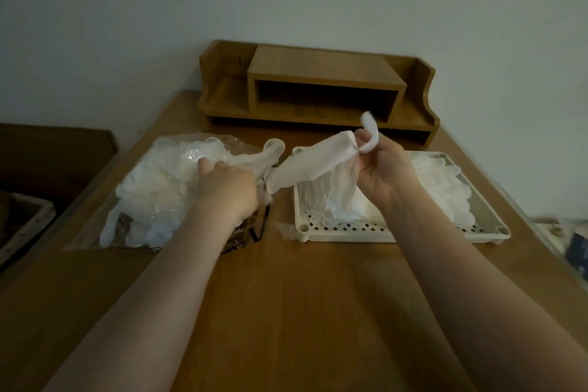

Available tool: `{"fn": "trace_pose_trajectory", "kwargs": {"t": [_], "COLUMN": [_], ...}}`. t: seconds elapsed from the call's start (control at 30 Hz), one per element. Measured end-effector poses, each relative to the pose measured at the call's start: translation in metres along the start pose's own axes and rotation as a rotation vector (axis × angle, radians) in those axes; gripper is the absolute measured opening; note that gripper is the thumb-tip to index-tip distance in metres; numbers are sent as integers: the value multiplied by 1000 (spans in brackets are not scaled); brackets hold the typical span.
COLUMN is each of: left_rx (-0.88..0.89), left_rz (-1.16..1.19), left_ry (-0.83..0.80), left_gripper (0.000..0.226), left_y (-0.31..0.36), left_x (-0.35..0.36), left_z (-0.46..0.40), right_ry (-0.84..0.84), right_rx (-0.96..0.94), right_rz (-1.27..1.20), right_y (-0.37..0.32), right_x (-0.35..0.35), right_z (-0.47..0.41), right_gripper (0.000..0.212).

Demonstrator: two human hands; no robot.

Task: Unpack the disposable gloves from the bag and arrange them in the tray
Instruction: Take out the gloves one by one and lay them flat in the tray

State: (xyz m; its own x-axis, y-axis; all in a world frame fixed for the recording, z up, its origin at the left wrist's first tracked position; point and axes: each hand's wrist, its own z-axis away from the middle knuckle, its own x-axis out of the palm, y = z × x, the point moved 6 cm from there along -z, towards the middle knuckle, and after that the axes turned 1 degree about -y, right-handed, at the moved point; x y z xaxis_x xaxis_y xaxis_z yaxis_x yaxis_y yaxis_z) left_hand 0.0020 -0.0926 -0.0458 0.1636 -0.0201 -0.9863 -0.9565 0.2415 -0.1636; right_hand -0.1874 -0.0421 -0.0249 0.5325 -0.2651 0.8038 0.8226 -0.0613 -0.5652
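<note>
My right hand (383, 165) pinches one glove (313, 164) by its cuff, held up over the tray (394, 234) w/ others already laid there. Left hand (227, 183) grips its other end beside the bag (165, 188), prob. to pull it flat before laying it in.

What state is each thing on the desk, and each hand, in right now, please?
Bag: open, lying flat, gloves spilling out.
Glove: lifted, stretched between both hands over the tray's left edge.
Tray: partly filled with gloves.
Left hand: grips the glove's lower end.
Right hand: pinches the glove's upper end.
Wooden shelf: compartments look empty.
</note>
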Motion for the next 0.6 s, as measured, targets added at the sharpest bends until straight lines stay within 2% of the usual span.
{"fn": "trace_pose_trajectory", "kwargs": {"t": [0.1, 0.17, 0.23, 0.3, 0.33, 0.4, 0.43, 0.5, 0.6], "left_rx": [50, 101, 157, 236, 289, 398, 446, 524, 500], "left_rz": [-26, 120, 305, 633, 814, 1055, 1110, 1190, 1252], "left_ry": [-102, -78, 88, 314, 323, 90, -51, -242, -344], "left_gripper": [35, 26, 28, 33, 38, 57, 62, 45, 15], "left_y": [9, 10, 9, 13, 23, 54, 72, 95, 97], "left_x": [0, -18, -45, -74, -85, -87, -83, -68, -51], "left_z": [7, 15, 22, 36, 45, 55, 60, 61, 55], "right_ry": [-50, -83, -108, -167, -207, -330, -401, -535, -614], "right_rx": [35, 57, 40, 34, 45, 103, 135, 163, 172], "right_rz": [-118, -102, -13, 35, 39, 74, 104, 145, 136], "right_y": [-6, -14, -24, -31, -33, -34, -34, -36, -47], "right_x": [2, 3, 6, 10, 12, 19, 22, 29, 23], "right_z": [4, 8, 15, 21, 24, 30, 34, 42, 46], "right_gripper": [27, 29, 35, 46, 49, 45, 36, 22, 25]}}
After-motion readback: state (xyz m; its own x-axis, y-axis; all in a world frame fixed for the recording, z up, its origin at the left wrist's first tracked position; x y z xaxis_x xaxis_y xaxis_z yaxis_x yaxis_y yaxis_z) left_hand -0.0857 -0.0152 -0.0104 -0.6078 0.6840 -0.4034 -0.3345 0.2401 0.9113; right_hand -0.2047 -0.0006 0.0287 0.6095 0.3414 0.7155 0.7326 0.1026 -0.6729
